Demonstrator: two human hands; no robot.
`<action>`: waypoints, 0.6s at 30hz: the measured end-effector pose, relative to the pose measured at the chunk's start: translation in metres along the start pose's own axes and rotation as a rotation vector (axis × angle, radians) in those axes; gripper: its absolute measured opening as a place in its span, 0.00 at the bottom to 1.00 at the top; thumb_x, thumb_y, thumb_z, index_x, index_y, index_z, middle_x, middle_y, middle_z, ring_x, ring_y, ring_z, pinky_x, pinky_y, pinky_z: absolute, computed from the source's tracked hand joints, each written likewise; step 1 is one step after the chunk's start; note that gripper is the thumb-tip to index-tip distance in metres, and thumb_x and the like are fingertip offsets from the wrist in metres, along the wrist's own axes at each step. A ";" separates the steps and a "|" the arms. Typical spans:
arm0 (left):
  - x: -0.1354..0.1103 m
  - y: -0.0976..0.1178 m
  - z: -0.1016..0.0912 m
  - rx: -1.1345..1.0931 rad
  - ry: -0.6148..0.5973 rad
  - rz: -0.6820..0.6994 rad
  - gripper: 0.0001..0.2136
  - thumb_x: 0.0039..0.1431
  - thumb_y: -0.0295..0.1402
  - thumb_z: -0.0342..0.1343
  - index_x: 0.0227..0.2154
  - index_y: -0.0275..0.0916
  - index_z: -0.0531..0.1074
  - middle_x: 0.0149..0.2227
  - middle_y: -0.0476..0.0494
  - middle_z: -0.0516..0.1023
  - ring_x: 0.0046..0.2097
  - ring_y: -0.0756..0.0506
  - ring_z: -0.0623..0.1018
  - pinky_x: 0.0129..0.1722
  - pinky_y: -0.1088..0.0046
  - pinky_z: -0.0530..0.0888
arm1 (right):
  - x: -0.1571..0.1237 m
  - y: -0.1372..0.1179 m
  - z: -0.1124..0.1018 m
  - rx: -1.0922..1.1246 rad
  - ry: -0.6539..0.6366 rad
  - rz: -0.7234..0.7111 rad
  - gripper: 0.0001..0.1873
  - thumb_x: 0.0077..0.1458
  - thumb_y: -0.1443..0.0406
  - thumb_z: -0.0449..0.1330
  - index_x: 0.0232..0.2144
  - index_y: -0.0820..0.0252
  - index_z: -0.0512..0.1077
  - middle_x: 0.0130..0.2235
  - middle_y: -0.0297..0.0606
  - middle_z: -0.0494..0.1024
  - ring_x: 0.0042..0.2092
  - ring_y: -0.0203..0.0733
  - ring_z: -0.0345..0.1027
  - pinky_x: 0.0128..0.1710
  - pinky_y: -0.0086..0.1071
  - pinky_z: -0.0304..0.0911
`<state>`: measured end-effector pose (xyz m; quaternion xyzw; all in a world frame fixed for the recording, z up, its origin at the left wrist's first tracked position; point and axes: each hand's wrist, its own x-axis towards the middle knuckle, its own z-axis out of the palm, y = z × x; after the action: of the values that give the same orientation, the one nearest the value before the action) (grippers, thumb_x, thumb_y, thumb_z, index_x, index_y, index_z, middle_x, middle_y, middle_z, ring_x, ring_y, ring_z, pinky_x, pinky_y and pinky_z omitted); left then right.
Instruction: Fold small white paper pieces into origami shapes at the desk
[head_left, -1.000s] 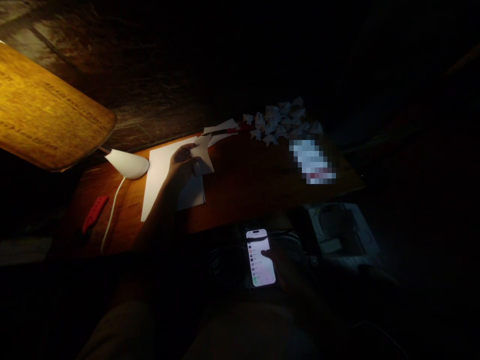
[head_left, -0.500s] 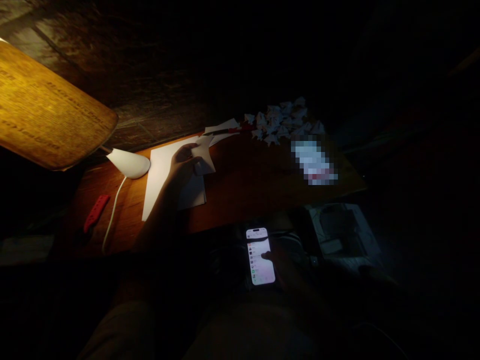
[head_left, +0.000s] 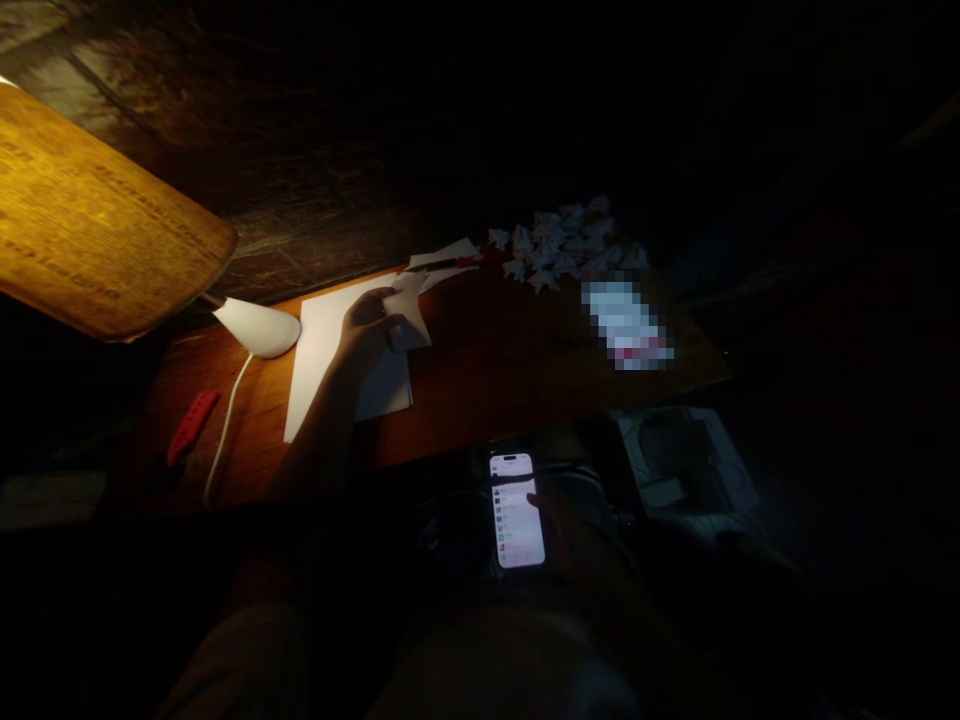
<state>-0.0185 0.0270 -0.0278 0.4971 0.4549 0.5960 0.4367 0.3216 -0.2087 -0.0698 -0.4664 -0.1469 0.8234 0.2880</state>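
Observation:
My left hand (head_left: 367,325) is closed on a small piece of white paper (head_left: 409,312), thumb and fingers pinching its left side. Larger white sheets (head_left: 319,345) lie on the wooden table under that hand. Below the table's front edge, my right hand (head_left: 559,525) holds a lit smartphone (head_left: 517,520), its thumb over the right side of the screen. The screen shows a list of entries with small pictures. Darkness hides most of the right hand's fingers.
A lamp with a yellow-brown shade (head_left: 97,220) and white base (head_left: 259,328) stands at left, beside a red object (head_left: 193,425). Several folded paper pieces (head_left: 559,240) lie piled at the back of the table (head_left: 480,370). A blurred-out item (head_left: 626,320) lies right of them.
The list on the phone screen has scrolled. The phone has shifted slightly up and left, and the right thumb has moved up a little. The left hand and its paper stay put.

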 end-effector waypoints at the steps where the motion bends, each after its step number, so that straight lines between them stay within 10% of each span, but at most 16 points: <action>1: 0.000 0.000 0.000 0.009 0.002 0.002 0.22 0.37 0.23 0.71 0.39 0.40 0.75 0.40 0.45 0.81 0.41 0.44 0.81 0.35 0.75 0.78 | 0.000 -0.001 -0.001 0.014 -0.024 -0.002 0.24 0.41 0.55 0.70 0.43 0.51 0.77 0.54 0.47 0.80 0.56 0.64 0.73 0.52 0.52 0.70; 6: 0.001 -0.004 -0.002 -0.013 0.010 0.013 0.23 0.36 0.22 0.72 0.39 0.40 0.75 0.40 0.45 0.80 0.39 0.45 0.80 0.34 0.76 0.78 | -0.005 -0.008 -0.003 0.006 -0.177 -0.005 0.34 0.29 0.68 0.71 0.46 0.49 0.79 0.50 0.42 0.82 0.54 0.62 0.75 0.53 0.49 0.70; 18: 0.000 0.001 0.001 -0.001 0.002 0.005 0.22 0.37 0.21 0.71 0.38 0.39 0.76 0.40 0.44 0.81 0.38 0.45 0.80 0.33 0.75 0.78 | -0.014 -0.006 -0.001 -0.002 -0.368 0.020 0.53 0.36 0.72 0.75 0.65 0.49 0.65 0.61 0.45 0.75 0.62 0.58 0.70 0.62 0.54 0.63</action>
<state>-0.0176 0.0271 -0.0268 0.4976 0.4538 0.5978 0.4349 0.3299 -0.2121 -0.0577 -0.3096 -0.1934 0.8975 0.2475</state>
